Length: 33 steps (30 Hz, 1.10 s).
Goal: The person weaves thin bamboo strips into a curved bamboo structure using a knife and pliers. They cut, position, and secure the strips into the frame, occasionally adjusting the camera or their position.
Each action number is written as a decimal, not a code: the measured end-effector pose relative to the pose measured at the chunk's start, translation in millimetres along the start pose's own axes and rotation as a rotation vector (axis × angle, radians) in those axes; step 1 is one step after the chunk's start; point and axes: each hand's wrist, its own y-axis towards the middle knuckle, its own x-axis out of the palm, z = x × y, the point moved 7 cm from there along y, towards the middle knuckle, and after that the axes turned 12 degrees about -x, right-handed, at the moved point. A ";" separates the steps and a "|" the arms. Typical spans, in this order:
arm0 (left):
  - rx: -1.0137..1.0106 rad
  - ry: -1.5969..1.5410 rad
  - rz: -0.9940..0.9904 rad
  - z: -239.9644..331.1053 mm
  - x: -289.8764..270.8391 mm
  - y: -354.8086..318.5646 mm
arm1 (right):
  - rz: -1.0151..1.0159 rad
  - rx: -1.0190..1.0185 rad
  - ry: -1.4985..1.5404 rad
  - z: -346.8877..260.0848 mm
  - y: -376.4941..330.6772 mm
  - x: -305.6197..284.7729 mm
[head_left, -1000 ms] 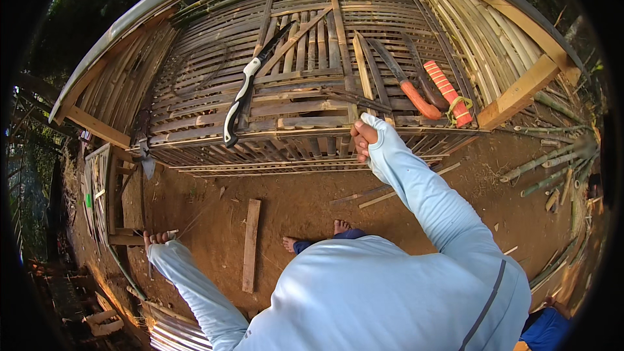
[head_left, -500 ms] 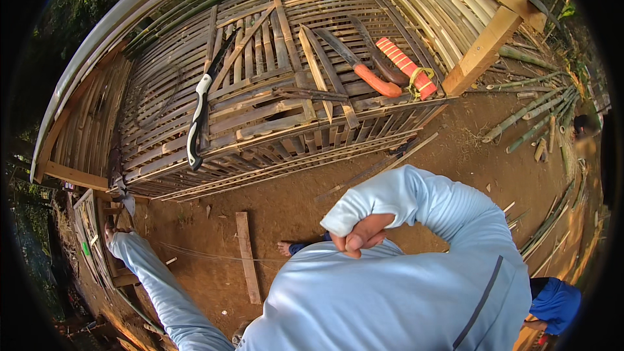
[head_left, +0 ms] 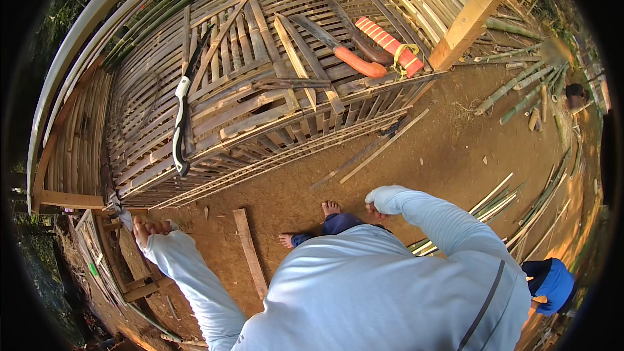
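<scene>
outdoor bamboo workshop: slatted bamboo platform (head_left: pixel 260 91), machetes (head_left: pixel 338 49), dirt ground (head_left: pixel 429 156) w/ offcuts.

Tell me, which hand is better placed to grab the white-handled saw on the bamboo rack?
Probably the left hand: it rests at the rack's left corner, below the saw. The right hand is tucked at the waist, sleeve-covered, farther away.

Perhaps a hatchet (head_left: pixel 116 207) at platform edge
</scene>
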 end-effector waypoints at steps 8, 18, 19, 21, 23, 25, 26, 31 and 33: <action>0.018 0.348 -0.150 -103.0 57.1 -87.5 | 0.757 -1.087 -0.817 -219.6 -51.7 -4.7; -0.511 -0.040 -0.142 -115.7 33.1 -53.6 | 0.302 -0.762 0.176 -249.8 -76.5 51.4; -0.612 -0.074 -0.215 -117.9 33.3 -53.9 | 0.104 -0.472 0.438 -236.3 -68.5 54.1; -0.690 0.019 -0.239 -136.1 4.6 -56.8 | 0.298 -0.774 -0.447 -241.8 -64.3 53.3; -0.777 0.084 -0.192 -154.9 -33.6 -50.3 | 0.346 -0.848 -0.345 -216.5 -49.1 70.2; -0.871 0.024 -0.447 -164.8 -65.5 -29.4 | 0.400 -0.881 -0.221 -198.1 -54.6 83.9; -0.912 -0.012 -0.567 -163.8 -74.1 -21.6 | 0.424 -0.885 -0.154 -191.7 -60.4 89.9; -0.906 0.397 -0.453 -159.2 -126.1 1.7 | 0.574 -1.067 -0.131 -191.2 -81.9 117.9; -0.595 0.666 -0.207 -158.7 -146.9 18.0 | 0.586 -1.064 -0.172 -201.8 -95.4 127.7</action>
